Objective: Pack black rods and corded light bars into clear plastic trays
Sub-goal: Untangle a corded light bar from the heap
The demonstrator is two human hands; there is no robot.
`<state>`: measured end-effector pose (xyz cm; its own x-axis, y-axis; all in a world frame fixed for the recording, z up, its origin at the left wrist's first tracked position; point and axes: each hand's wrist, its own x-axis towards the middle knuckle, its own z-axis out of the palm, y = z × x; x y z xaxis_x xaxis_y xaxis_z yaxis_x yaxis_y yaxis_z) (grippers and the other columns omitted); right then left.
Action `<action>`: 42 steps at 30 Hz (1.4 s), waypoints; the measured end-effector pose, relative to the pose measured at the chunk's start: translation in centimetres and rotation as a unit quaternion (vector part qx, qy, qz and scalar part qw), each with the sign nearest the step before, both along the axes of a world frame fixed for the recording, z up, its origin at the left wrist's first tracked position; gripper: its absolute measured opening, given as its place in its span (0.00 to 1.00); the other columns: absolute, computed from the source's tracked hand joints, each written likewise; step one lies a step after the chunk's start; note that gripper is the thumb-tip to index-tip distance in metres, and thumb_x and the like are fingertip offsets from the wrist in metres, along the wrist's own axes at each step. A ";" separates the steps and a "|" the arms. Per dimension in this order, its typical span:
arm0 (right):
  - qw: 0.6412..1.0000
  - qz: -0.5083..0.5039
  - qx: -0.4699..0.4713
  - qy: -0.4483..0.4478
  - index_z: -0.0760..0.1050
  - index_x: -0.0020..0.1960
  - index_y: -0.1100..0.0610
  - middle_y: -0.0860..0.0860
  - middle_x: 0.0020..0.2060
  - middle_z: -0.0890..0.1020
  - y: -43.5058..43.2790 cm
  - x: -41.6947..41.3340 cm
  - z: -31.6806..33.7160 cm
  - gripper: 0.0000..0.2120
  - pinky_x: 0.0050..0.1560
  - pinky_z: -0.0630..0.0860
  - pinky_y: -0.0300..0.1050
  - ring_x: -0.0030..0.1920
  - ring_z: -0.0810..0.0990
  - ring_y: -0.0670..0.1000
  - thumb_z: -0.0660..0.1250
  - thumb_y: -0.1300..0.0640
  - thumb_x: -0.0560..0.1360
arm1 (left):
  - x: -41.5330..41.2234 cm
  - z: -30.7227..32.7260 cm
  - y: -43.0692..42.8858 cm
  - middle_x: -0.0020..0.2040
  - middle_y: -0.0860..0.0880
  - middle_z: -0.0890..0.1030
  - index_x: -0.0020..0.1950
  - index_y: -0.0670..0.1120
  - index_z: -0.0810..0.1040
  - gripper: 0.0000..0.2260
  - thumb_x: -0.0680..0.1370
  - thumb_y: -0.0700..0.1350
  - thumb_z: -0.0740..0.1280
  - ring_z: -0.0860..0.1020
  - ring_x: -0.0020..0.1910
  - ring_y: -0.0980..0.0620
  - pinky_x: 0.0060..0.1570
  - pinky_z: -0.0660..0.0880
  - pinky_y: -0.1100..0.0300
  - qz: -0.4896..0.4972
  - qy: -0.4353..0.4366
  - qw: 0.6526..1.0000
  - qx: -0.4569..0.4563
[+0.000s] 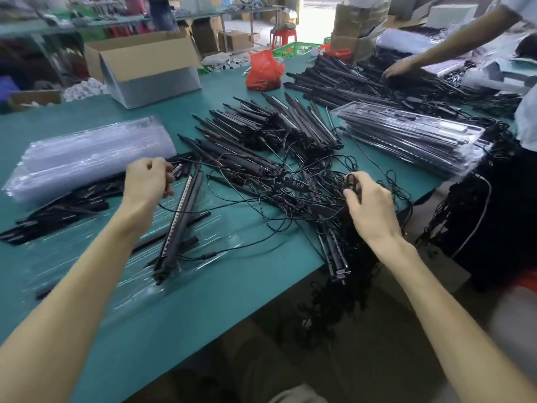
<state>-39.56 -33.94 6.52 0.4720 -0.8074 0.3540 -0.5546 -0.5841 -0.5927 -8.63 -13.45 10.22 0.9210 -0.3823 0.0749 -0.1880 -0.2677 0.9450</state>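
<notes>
A clear plastic tray (87,274) lies flat on the green table in front of me, with a light bar (180,228) lying slanted across it. My left hand (146,180) grips the upper ends of black rods above that tray. My right hand (369,205) pinches a coiled black cord in the tangle of wires (290,187) at the table's centre. Behind the tangle lies a heap of corded light bars (261,126). Loose black rods (58,210) lie at the left beside a stack of empty clear trays (90,155).
A stack of filled trays (412,135) sits at the right. Another person's hand (398,69) reaches into a far pile of bars. A cardboard box (145,65) and a red plastic bag (264,71) stand at the back. Cords hang over the table's near right edge (334,301).
</notes>
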 end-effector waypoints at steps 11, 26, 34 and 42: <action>0.996 0.052 0.027 0.073 0.69 0.71 0.49 0.53 0.59 0.79 1.0 0.8 -0.4 0.17 0.67 0.69 0.59 0.63 0.75 0.55 0.63 0.52 0.83 | -3.2 -1.4 -0.2 0.61 0.42 0.80 0.65 0.42 0.79 0.14 0.79 0.41 0.66 0.77 0.60 0.43 0.64 0.71 0.52 -0.131 -0.255 0.924 0.255; 0.961 0.072 -0.195 0.182 0.66 0.75 0.55 0.51 0.65 0.75 3.3 4.0 -1.6 0.32 0.77 0.47 0.62 0.71 0.67 0.53 0.69 0.42 0.76 | -11.4 -1.8 -6.6 0.53 0.43 0.82 0.59 0.41 0.81 0.11 0.84 0.45 0.63 0.78 0.55 0.43 0.57 0.72 0.48 -0.286 -0.360 0.863 0.211; 0.989 0.087 -0.117 0.009 0.72 0.68 0.54 0.49 0.51 0.83 3.4 5.2 -1.4 0.15 0.69 0.58 0.52 0.58 0.77 0.52 0.63 0.54 0.82 | -12.4 -2.7 -6.2 0.49 0.48 0.84 0.59 0.47 0.80 0.09 0.83 0.46 0.63 0.80 0.46 0.46 0.50 0.78 0.50 -0.273 -0.267 0.907 0.177; 0.991 0.073 -0.108 0.006 0.77 0.65 0.55 0.52 0.55 0.78 3.0 5.1 -1.5 0.13 0.70 0.57 0.52 0.60 0.74 0.53 0.65 0.55 0.81 | -12.8 -3.0 -6.8 0.44 0.49 0.83 0.52 0.48 0.77 0.10 0.83 0.52 0.60 0.80 0.45 0.44 0.48 0.78 0.48 -0.257 -0.245 0.909 0.217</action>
